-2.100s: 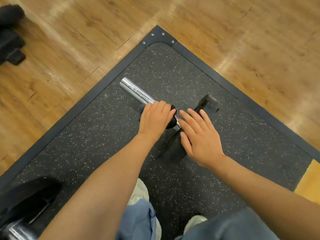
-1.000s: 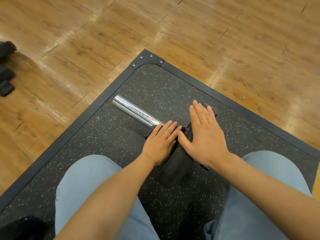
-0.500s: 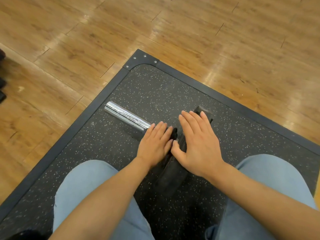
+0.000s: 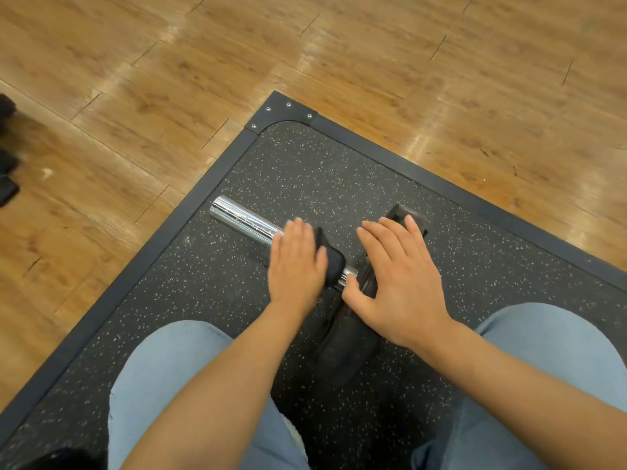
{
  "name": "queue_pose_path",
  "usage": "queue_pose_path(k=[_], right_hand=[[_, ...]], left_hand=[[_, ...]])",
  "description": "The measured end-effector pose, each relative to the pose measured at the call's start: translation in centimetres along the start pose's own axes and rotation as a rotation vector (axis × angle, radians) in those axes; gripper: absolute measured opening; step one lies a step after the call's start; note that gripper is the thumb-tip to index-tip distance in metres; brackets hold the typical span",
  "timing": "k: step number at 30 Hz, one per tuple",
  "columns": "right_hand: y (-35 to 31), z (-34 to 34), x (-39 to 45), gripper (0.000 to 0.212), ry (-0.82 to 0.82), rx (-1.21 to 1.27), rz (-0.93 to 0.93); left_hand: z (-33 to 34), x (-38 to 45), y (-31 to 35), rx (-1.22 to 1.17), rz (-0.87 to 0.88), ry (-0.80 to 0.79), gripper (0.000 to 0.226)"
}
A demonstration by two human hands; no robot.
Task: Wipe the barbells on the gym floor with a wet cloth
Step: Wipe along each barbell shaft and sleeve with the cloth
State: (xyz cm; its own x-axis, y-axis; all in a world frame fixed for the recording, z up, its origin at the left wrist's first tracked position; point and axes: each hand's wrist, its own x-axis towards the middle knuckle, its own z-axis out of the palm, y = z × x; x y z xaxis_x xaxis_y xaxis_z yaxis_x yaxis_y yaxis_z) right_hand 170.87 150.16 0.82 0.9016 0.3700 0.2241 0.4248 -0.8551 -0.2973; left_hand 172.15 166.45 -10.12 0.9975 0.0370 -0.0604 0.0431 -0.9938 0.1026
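A chrome barbell sleeve [image 4: 242, 218] lies on the speckled black rubber mat [image 4: 305, 164], its free end pointing up-left. A black weight plate [image 4: 346, 347] stands on the bar between my knees. My left hand [image 4: 295, 262] lies over a dark cloth [image 4: 330, 261] wrapped on the sleeve, fingers extended and blurred. My right hand [image 4: 400, 283] rests flat on the plate's top edge with fingers spread, thumb near the bar.
The mat's dark border with a bolted corner bracket [image 4: 286, 111] meets the wooden floor [image 4: 135, 96] beyond. Dark gym equipment [image 4: 6, 164] sits at the far left edge. My knees in light blue jeans [image 4: 169, 368] frame the plate.
My left hand with the cloth has slid up-left along the sleeve, away from the plate, baring a short bit of bar. My right hand stays on the plate.
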Motion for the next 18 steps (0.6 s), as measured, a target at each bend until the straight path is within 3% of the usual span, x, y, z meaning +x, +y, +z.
queue_pose_path(k=[2,4,8,13,18], right_hand=[[0.1,0.1,-0.1,0.059,-0.004,0.002,-0.003],[0.0,0.1,-0.3,0.058,0.002,0.011,-0.005],[-0.2,0.4,-0.3,0.051,0.026,0.025,-0.002],[0.0,0.2,-0.1,0.053,0.005,0.022,0.005],[0.0,0.1,-0.1,0.058,-0.016,0.027,-0.001]], left_hand=[[-0.4,1.4,-0.8,-0.053,-0.189,0.023,0.057],[-0.2,1.2,-0.3,-0.106,-0.244,0.048,0.059],[1.0,-2.5,2.7,-0.139,-0.018,0.028,0.065],[1.1,-1.7,0.7,-0.100,0.119,0.003,0.070],[0.1,0.4,0.7,-0.187,-0.279,0.038,0.072]])
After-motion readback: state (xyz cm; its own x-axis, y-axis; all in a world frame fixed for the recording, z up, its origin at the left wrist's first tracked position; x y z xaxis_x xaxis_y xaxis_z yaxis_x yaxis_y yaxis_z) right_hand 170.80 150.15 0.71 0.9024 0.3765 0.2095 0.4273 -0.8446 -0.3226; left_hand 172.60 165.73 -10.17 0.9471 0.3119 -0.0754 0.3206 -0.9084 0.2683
